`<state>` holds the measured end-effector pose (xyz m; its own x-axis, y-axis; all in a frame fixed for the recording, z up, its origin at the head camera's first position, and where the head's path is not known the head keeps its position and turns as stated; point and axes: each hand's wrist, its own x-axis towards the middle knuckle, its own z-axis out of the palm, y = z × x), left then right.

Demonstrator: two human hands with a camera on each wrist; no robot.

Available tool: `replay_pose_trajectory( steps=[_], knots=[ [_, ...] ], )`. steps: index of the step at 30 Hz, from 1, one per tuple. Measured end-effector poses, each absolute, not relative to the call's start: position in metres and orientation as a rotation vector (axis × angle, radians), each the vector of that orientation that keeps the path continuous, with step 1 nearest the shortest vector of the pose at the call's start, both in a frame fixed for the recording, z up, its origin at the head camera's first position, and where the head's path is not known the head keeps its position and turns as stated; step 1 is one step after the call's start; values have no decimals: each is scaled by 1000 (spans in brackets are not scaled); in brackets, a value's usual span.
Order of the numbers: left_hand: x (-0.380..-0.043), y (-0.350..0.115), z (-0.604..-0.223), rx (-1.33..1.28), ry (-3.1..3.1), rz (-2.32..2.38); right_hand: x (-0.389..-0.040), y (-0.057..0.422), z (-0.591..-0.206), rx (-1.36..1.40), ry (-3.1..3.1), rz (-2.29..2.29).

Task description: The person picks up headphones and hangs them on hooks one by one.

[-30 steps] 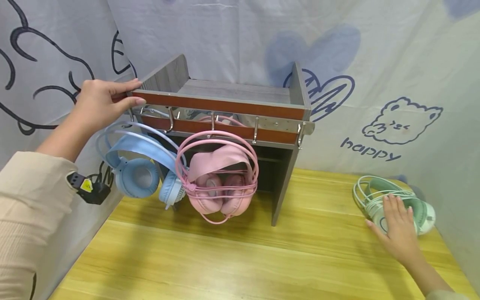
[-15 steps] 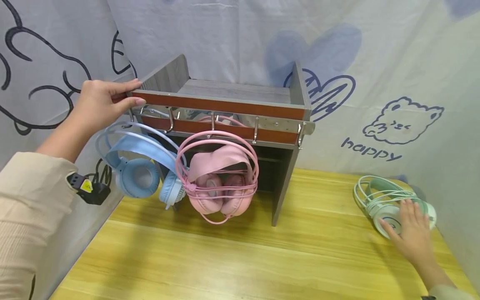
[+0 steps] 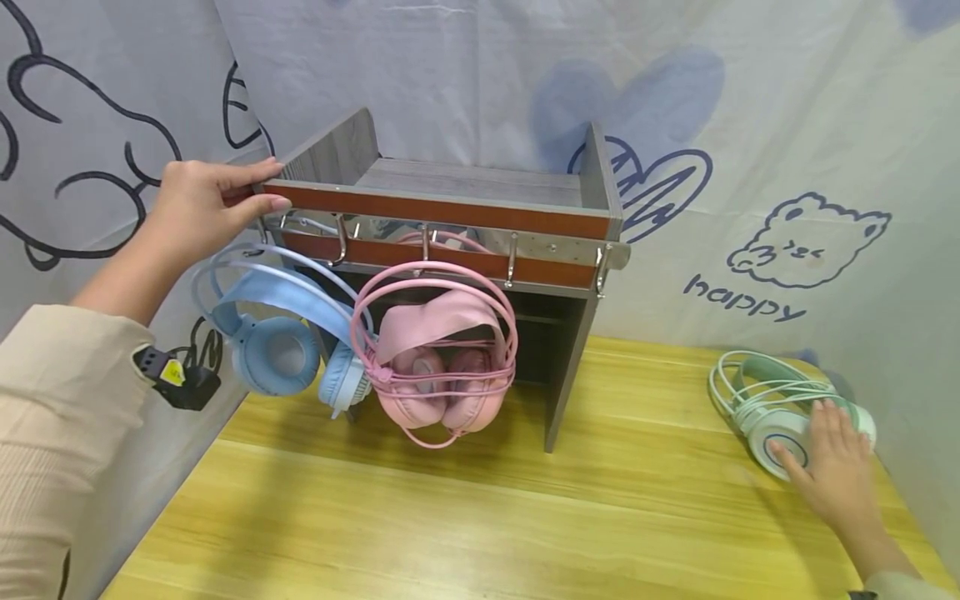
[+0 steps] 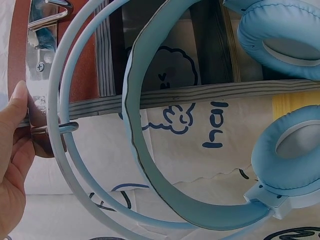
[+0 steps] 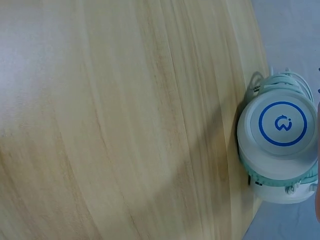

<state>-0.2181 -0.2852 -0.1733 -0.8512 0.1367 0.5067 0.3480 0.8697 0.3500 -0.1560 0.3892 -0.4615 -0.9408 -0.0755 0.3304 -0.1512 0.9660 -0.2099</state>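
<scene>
My left hand [image 3: 198, 208] grips the left front corner of a grey wooden shelf rack [image 3: 450, 204], thumb in front and index finger along the top. From the rack's leftmost hook hang light-blue headphones [image 3: 273, 354]; in the left wrist view their outer bands pass over a metal hook [image 4: 68, 127] just beside the hand. Pink headphones [image 3: 438, 312], with their cable wound round them, hang from a middle hook. At the far right, my right hand [image 3: 840, 467] lies with straight fingers over mint-green and white headphones [image 3: 772, 433], whose ear cup [image 5: 282, 125] faces the right wrist camera.
Two hooks on the rack's right side, one a metal hook [image 3: 600, 271], carry nothing. The rack stands on a yellow wood-grain table [image 3: 465, 517]. Printed white cloth [image 3: 810, 125] encloses the back and sides. A black device [image 3: 183, 383] is on my left wrist.
My right hand has slid rightward and slightly toward me across the mint-green headphones, uncovering more of the near ear cup. The left hand and the rack stay still.
</scene>
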Motion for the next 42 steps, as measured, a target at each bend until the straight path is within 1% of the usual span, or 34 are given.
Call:
replay_pose_trajectory(
  steps=[13,28,42],
  knots=[
    [-219,-286,-174,-387,-2533,-616,-161,405,-462,79,-2803,399],
    [-221,-284,-173,-395,-2537,-587,-168,390,-471,25,-2790,480],
    [-219,-286,-173,-383,-2537,-564,-165,394,-479,-23,-2775,572]
  ],
)
